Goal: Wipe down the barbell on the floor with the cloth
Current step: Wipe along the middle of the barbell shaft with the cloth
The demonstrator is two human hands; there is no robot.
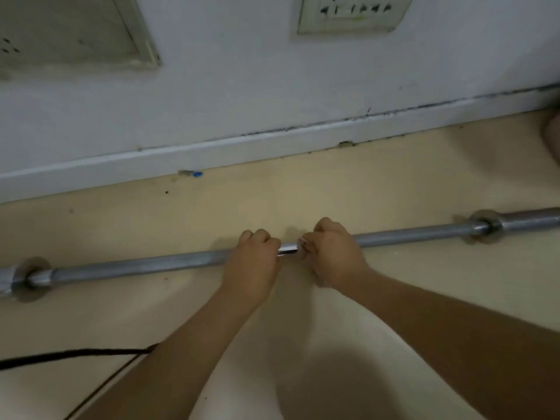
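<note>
Beige floor (394, 183) below the white wall (242, 86) carries one long grey steel barbell (136, 266); your left hand (253, 262) and right hand (331, 253), side by side, both curl tight round its middle.

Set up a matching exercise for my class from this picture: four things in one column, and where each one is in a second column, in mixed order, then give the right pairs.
Things
1. barbell
2. wall socket
3. black cable
4. left hand

Places
A. high on the wall, upper right
B. lying along the floor, parallel to the skirting board
C. closed round the bar's middle, beside the right hand
D. on the floor at the lower left, running under the left forearm

Pairs: 1-B, 2-A, 3-D, 4-C
</note>
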